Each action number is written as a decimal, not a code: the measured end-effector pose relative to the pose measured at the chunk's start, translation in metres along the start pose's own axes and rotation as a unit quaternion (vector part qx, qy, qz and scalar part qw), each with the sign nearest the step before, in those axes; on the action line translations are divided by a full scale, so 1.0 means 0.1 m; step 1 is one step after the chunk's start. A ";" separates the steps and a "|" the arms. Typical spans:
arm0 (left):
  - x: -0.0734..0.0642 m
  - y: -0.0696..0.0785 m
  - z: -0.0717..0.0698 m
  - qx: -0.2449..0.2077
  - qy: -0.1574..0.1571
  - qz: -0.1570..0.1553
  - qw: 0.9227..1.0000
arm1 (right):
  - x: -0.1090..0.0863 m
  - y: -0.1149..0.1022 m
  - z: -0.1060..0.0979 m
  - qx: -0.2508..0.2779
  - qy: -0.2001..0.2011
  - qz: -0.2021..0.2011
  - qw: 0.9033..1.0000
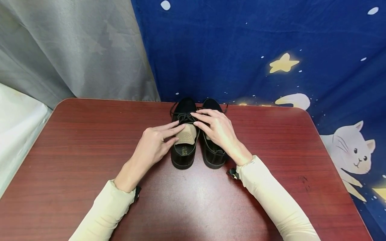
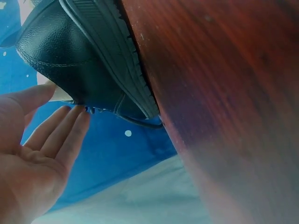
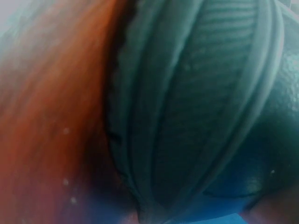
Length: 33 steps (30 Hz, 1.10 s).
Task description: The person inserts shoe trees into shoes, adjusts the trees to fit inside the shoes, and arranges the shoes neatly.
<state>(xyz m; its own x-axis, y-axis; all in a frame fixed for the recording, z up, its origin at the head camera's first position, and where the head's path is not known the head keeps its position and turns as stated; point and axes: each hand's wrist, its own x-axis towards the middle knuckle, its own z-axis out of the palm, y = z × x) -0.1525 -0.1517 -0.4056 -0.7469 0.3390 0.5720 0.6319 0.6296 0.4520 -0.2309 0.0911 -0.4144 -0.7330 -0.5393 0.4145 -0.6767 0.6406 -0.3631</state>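
A pair of black lace-up shoes stands side by side on the table, toes toward the far edge. The left shoe has a tied black lace and a beige-lined tongue folded back over its opening. My left hand touches that shoe's left side, thumb and fingertips at the tongue's edge, fingers nearly straight. From the right, my right hand reaches across the right shoe, its extended fingertips by the left shoe's lace and tongue. The right wrist view shows mostly a blurred shoe sole.
The shoes stand near the back edge of a reddish-brown table. Behind it hang a grey curtain and a blue curtain with stars and a cat. A white surface lies beyond the table's left edge.
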 end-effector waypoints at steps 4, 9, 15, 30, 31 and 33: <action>0.01 0.01 -0.01 -0.005 -0.003 -0.001 1.000 | 0.01 0.00 0.00 0.000 0.002 0.001 1.000; 0.04 0.01 -0.01 0.000 -0.002 -0.001 1.000 | 0.01 0.01 0.00 0.002 0.002 0.000 1.000; 0.05 -0.02 0.02 0.007 0.005 0.000 1.000 | 0.01 0.01 0.00 0.004 0.004 -0.006 1.000; 0.10 -0.04 0.03 0.023 0.011 -0.010 1.000 | 0.00 0.01 0.01 0.001 -0.001 0.001 1.000; 0.11 -0.04 0.03 0.028 0.012 -0.011 0.999 | 0.00 0.01 0.01 0.001 -0.001 0.001 1.000; 0.12 -0.04 0.02 0.036 0.014 -0.011 0.999 | 0.00 0.01 0.01 0.000 -0.003 0.002 1.000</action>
<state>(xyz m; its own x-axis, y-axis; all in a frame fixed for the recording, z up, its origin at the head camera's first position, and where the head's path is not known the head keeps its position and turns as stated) -0.1644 -0.1484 -0.4020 -0.7539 0.3047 0.5821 0.5979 0.6854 0.4156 -0.2317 0.0912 -0.4158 -0.7355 -0.5400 0.4092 -0.6744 0.6419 -0.3650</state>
